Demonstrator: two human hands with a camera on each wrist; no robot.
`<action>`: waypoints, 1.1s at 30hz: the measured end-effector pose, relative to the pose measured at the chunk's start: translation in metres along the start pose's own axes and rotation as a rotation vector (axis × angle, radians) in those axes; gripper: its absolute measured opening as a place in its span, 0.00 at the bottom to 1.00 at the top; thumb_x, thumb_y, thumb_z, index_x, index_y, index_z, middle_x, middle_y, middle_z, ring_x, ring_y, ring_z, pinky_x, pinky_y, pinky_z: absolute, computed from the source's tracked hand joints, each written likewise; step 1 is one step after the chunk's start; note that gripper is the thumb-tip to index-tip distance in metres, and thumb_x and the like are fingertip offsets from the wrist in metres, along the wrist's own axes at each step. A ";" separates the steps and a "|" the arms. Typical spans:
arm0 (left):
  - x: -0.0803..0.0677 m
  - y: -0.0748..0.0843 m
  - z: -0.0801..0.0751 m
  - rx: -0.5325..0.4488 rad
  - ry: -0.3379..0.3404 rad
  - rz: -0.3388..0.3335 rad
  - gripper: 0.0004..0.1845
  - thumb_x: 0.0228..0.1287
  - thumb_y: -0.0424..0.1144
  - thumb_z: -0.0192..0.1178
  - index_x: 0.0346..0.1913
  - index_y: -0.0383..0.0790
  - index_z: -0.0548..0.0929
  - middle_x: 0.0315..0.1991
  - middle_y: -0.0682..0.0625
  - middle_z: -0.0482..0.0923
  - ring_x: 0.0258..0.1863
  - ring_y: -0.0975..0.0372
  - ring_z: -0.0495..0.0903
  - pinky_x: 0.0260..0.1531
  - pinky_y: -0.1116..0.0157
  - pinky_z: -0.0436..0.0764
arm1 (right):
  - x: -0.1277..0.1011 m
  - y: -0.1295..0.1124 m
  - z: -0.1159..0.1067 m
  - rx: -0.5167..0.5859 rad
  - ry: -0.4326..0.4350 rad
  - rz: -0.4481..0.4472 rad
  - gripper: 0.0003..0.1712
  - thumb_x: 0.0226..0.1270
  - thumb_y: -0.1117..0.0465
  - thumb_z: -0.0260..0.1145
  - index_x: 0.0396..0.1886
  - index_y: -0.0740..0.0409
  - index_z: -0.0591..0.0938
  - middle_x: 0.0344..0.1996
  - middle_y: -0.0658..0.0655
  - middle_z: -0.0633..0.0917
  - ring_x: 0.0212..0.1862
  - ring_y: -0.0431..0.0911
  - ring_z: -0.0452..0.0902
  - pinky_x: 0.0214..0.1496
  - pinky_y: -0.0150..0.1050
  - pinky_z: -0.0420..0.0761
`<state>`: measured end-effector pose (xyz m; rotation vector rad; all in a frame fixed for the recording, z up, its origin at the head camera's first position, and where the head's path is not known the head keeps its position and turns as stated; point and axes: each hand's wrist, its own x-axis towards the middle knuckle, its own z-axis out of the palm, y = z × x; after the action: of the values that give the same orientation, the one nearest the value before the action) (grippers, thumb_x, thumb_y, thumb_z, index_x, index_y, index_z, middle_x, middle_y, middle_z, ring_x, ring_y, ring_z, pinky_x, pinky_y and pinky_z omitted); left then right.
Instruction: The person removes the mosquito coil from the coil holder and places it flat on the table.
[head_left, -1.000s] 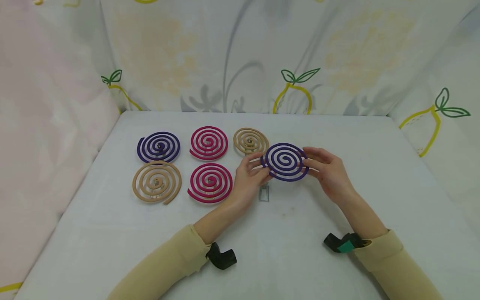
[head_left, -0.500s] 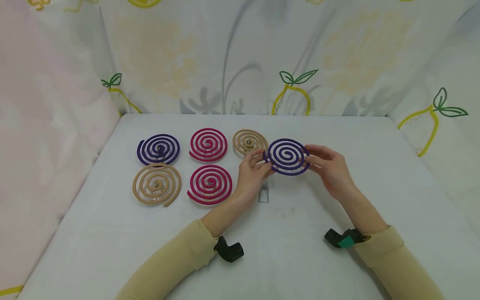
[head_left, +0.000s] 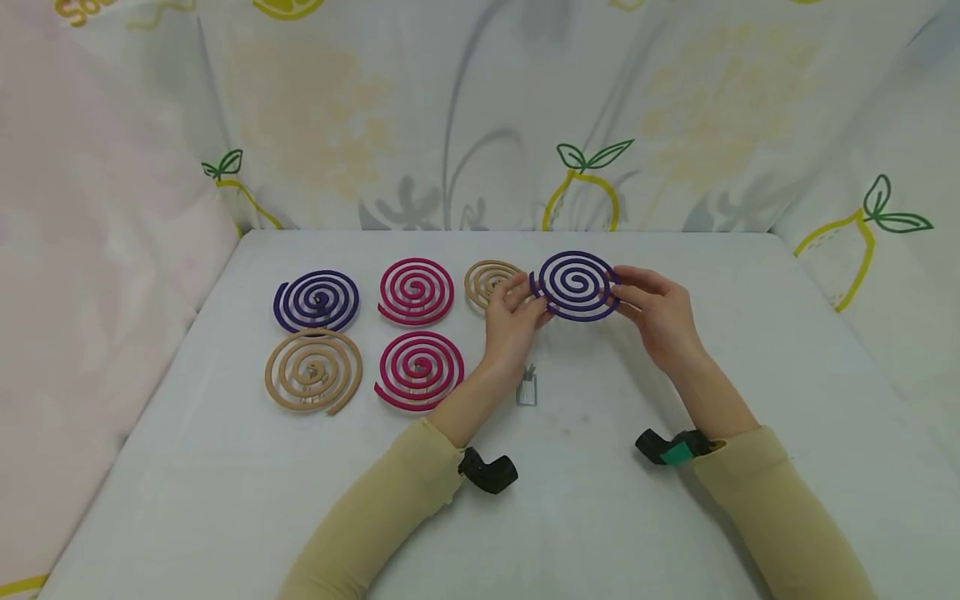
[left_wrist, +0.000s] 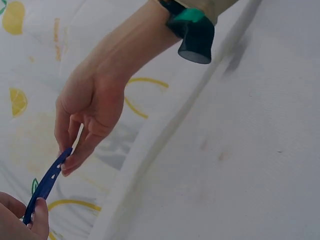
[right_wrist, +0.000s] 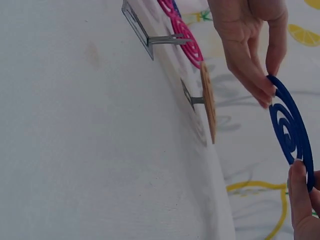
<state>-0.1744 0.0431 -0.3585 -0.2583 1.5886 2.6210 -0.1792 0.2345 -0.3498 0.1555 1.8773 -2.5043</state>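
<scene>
A purple mosquito coil [head_left: 576, 285] is held up above the table between both hands. My left hand [head_left: 513, 321] pinches its left rim, and my right hand [head_left: 658, 321] pinches the right rim with thumb and fingers. The right wrist view shows the coil [right_wrist: 302, 130] seen nearly edge-on, with the left hand [right_wrist: 252, 42] at its upper end. Below the hands, an uncovered metal stand [head_left: 527, 377] stands on the table; its upright prong [right_wrist: 167, 39] shows in the right wrist view. Behind the left fingers, a tan coil [head_left: 480, 287] is partly hidden.
Left of the hands, several coils sit on metal stands: purple [head_left: 317, 302] and pink [head_left: 416, 291] in the back row, tan [head_left: 313, 369] and pink [head_left: 420, 371] in front. A patterned cloth [head_left: 480, 100] hangs behind the white table [head_left: 570, 517].
Both hands have moved the purple coil up and away toward the table's far side. The left forearm has shifted right. The other coils and the uncovered stand stay put.
</scene>
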 end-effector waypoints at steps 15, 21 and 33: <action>0.026 0.008 0.015 -0.097 0.069 0.037 0.26 0.66 0.20 0.54 0.67 0.28 0.69 0.60 0.33 0.78 0.50 0.55 0.82 0.51 0.59 0.86 | 0.024 -0.013 0.008 0.139 0.061 0.017 0.12 0.70 0.73 0.61 0.49 0.64 0.83 0.43 0.55 0.85 0.39 0.43 0.84 0.50 0.31 0.85; 0.037 0.014 0.021 -0.119 0.070 0.055 0.26 0.65 0.20 0.54 0.66 0.29 0.71 0.60 0.34 0.78 0.48 0.55 0.84 0.49 0.58 0.86 | 0.037 -0.020 0.016 0.280 0.107 0.015 0.11 0.68 0.77 0.60 0.45 0.67 0.83 0.40 0.58 0.84 0.37 0.46 0.84 0.47 0.33 0.87; 0.057 0.014 0.025 -0.155 0.025 0.058 0.24 0.65 0.19 0.54 0.65 0.25 0.71 0.60 0.33 0.78 0.46 0.58 0.82 0.49 0.59 0.86 | 0.057 -0.024 0.020 0.436 0.182 0.038 0.11 0.65 0.80 0.60 0.44 0.69 0.81 0.40 0.60 0.82 0.38 0.48 0.83 0.44 0.34 0.87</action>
<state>-0.2356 0.0569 -0.3451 -0.2576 1.4220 2.8006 -0.2386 0.2254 -0.3265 0.4289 1.3243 -2.9189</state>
